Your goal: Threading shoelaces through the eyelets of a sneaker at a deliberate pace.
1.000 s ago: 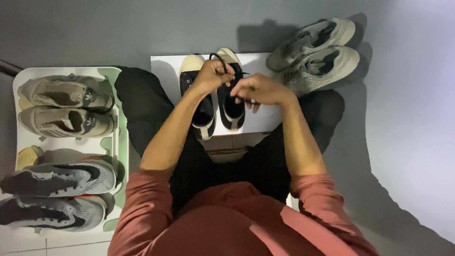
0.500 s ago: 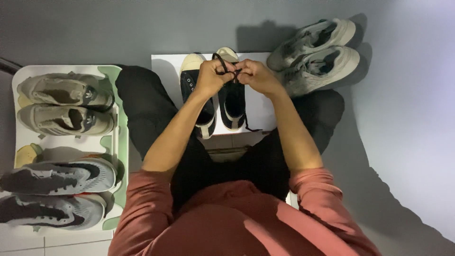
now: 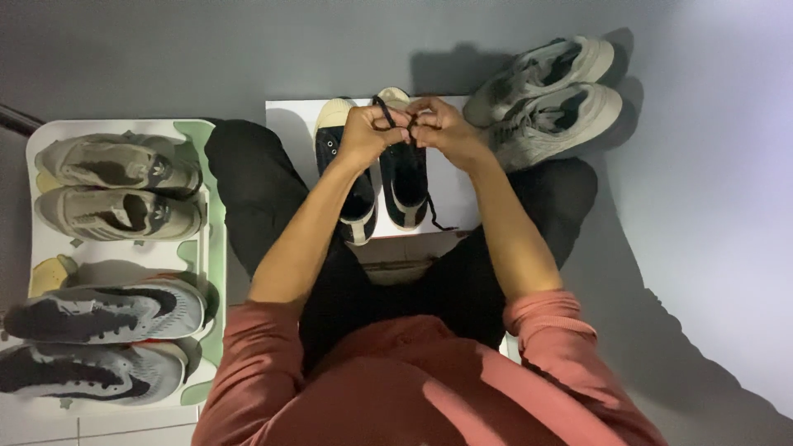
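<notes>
A thin black shoelace [image 3: 382,110] is pinched by the left hand [image 3: 363,132] and right hand [image 3: 442,128] — above the black canvas low-top sneaker with the cream toe cap [image 3: 405,177].

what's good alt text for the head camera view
Seen from above, a seated person's left hand and right hand pinch a black shoelace over a pair of black canvas sneakers on a white board; more sneakers lie at both sides.
</notes>
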